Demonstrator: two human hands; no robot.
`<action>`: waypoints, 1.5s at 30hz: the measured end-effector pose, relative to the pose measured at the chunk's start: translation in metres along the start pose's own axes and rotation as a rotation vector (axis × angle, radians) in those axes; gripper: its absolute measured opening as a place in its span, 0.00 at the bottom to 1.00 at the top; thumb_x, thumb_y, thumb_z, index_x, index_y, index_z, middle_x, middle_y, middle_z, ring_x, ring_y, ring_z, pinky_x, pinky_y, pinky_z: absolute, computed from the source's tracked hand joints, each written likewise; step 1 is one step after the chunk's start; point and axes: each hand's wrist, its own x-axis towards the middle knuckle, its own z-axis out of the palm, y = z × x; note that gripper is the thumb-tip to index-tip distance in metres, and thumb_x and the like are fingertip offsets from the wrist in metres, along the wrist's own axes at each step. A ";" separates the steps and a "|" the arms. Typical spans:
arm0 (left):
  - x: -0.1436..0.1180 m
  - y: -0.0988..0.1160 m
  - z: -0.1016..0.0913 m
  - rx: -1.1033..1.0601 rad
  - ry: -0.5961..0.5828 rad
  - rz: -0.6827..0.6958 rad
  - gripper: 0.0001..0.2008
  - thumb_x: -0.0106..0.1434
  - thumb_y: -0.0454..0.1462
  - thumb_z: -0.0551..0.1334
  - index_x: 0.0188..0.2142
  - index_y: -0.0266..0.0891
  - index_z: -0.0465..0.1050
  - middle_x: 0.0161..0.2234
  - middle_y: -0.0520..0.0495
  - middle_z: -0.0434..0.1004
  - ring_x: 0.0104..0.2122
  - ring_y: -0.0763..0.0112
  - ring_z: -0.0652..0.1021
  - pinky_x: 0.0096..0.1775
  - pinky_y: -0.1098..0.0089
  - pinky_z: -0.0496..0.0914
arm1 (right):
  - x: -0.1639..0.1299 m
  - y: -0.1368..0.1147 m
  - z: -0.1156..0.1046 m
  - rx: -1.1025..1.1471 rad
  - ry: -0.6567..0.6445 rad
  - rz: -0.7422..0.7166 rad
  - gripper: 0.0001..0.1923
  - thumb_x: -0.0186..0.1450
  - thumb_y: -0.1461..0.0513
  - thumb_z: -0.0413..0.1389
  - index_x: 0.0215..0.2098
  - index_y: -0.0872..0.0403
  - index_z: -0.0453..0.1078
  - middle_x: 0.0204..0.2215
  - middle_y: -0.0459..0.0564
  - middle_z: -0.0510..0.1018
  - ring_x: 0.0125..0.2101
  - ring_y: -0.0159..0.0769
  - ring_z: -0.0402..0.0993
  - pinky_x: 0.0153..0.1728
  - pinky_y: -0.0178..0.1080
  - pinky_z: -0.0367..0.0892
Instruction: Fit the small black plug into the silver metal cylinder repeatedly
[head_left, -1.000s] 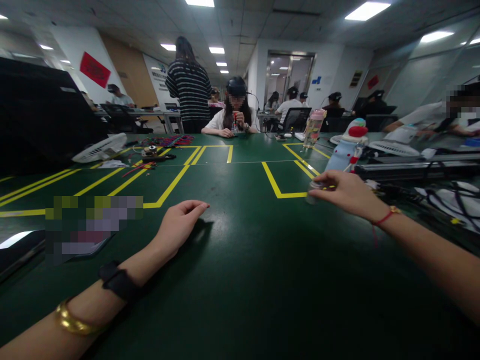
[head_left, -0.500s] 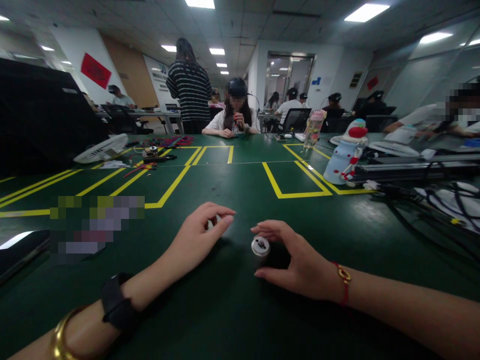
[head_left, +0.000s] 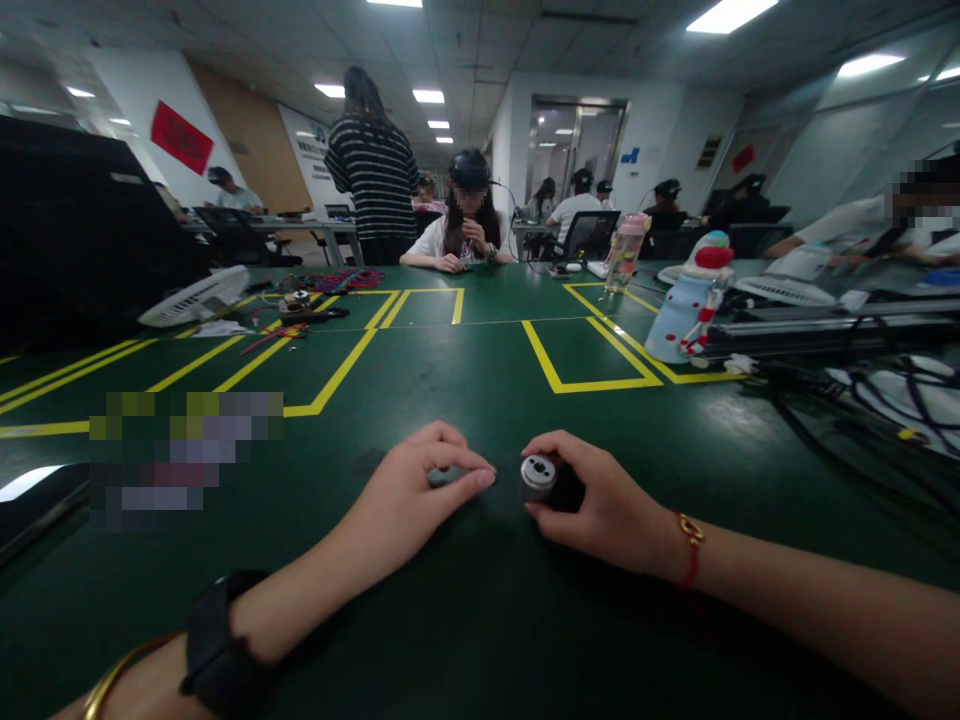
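Note:
A small cylindrical motor (head_left: 538, 480) stands upright on the green table, its silver top with dark holes facing up. My right hand (head_left: 592, 500) curves round it from the right, with fingers at its far side and thumb at its near side. To the left of the motor is my left hand (head_left: 427, 480), its thumb and index finger pinched together. A tiny dark bit seems to show at those fingertips, too small to name. A gap separates the left fingertips from the motor.
Yellow tape (head_left: 607, 385) marks the green table (head_left: 420, 380). On the right stand a blue bottle (head_left: 679, 315) and black cables (head_left: 810, 430). At the left lie a white fan (head_left: 195, 297) and wires (head_left: 281, 335). A co-worker (head_left: 465, 225) sits opposite.
My left hand has moved right and its thumb and index finger have come together. My right hand has closed in round the motor, which now appears slightly farther right and higher.

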 end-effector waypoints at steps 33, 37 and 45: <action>0.015 -0.059 -0.023 -0.015 0.321 -0.366 0.17 0.56 0.51 0.57 0.37 0.45 0.77 0.34 0.49 0.79 0.35 0.61 0.75 0.35 0.67 0.64 | 0.015 -0.013 0.011 -0.394 -0.216 -0.256 0.11 0.63 0.58 0.50 0.39 0.52 0.72 0.37 0.50 0.72 0.38 0.33 0.64 0.39 0.38 0.62; 0.014 -0.060 -0.023 -0.013 0.301 -0.340 0.18 0.57 0.51 0.56 0.37 0.45 0.77 0.36 0.49 0.79 0.37 0.61 0.75 0.37 0.67 0.64 | 0.019 0.004 -0.020 -0.482 -0.124 -0.110 0.13 0.64 0.57 0.48 0.35 0.54 0.73 0.34 0.50 0.73 0.37 0.33 0.65 0.39 0.38 0.62; 0.015 -0.062 -0.023 0.005 0.287 -0.327 0.17 0.58 0.50 0.56 0.37 0.44 0.77 0.36 0.49 0.78 0.37 0.62 0.75 0.37 0.67 0.64 | 0.024 0.082 -0.170 -1.107 0.161 0.671 0.20 0.60 0.50 0.46 0.36 0.52 0.74 0.34 0.55 0.74 0.34 0.43 0.68 0.32 0.41 0.59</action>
